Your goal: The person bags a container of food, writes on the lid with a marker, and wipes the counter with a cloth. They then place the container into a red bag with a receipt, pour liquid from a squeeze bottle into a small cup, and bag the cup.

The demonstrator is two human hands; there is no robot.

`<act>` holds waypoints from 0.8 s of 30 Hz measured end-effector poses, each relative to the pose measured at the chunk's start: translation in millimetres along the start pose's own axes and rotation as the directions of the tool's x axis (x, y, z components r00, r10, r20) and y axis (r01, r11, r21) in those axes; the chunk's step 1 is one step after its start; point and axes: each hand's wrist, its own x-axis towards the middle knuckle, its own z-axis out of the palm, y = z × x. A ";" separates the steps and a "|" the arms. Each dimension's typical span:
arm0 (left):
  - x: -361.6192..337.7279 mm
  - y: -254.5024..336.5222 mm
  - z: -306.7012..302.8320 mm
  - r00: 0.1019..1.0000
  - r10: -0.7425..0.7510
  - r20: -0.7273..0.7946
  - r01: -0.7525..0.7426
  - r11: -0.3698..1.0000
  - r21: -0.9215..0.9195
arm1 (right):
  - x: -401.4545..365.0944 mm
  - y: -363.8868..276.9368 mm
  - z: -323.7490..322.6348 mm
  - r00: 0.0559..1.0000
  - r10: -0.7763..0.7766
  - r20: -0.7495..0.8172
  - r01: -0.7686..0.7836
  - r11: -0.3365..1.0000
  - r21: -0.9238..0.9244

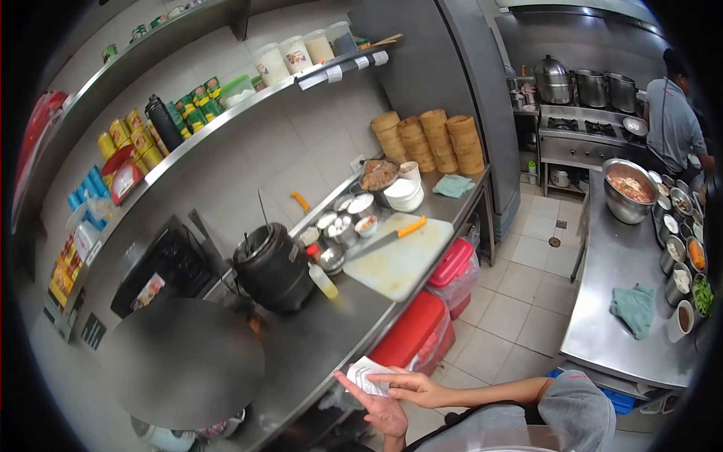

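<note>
A small white printed paper slip (367, 374) lies in my left hand (382, 413), which is turned palm up near the front edge of the steel counter. One finger of the left hand stretches out past the slip. My right hand (413, 387) comes in from the right, its index finger stretched across the slip and touching or nearly touching it. The print is too small to read. Behind the hands, a white cutting board (399, 260) on the counter carries a knife with an orange handle (411, 227).
A black soup pot (273, 267), a squeeze bottle (322, 280), bowls and bamboo steamers (433, 143) stand on the counter. Red bins (407, 331) sit beneath. Across the tiled floor (489, 301), a steel table (595, 294) holds several containers. A person (672, 113) stands near the stove.
</note>
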 end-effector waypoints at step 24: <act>253.5 -238.3 6.3 0.892 -0.416 0.178 0.291 0.829 0.477 | 600.5 -29.9 -462.7 0.802 -0.371 -0.468 0.392 0.918 -0.056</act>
